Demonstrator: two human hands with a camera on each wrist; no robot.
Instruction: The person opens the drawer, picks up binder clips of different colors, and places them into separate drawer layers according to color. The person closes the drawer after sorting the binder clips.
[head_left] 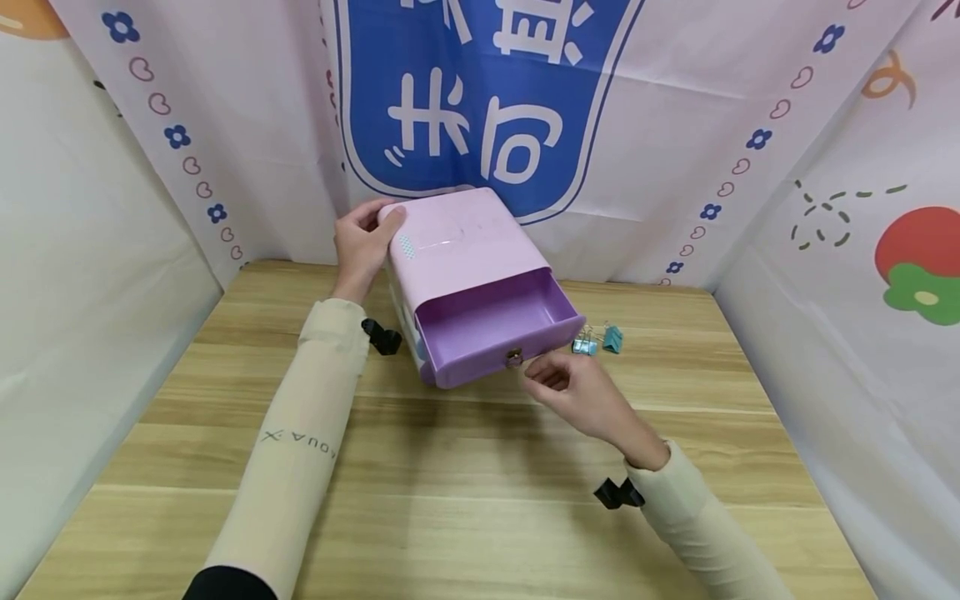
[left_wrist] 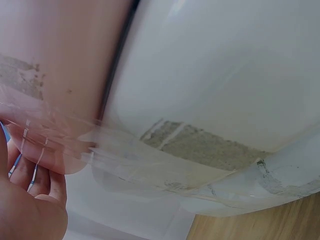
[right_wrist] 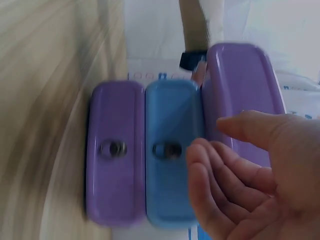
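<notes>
A small drawer cabinet (head_left: 465, 237) with a pink top stands on the table at an angle. Its top purple drawer (head_left: 495, 329) is pulled out, and no contents show inside. Below it, a blue drawer (right_wrist: 174, 200) and another purple drawer (right_wrist: 117, 195), each with a metal pull, are closed. My left hand (head_left: 365, 246) grips the cabinet's back left corner, thumb on top and fingers bent round the edge. Just in front of the top drawer's metal pull (head_left: 513, 357), my right hand (head_left: 581, 394) hovers with loosely curled fingers and holds nothing.
Teal binder clips (head_left: 612, 338) lie on the wooden table (head_left: 465, 508), right of the cabinet. A printed cloth (head_left: 645, 158) hangs close behind it. Clear tape and worn grey patches (left_wrist: 210, 152) mark the cabinet's side.
</notes>
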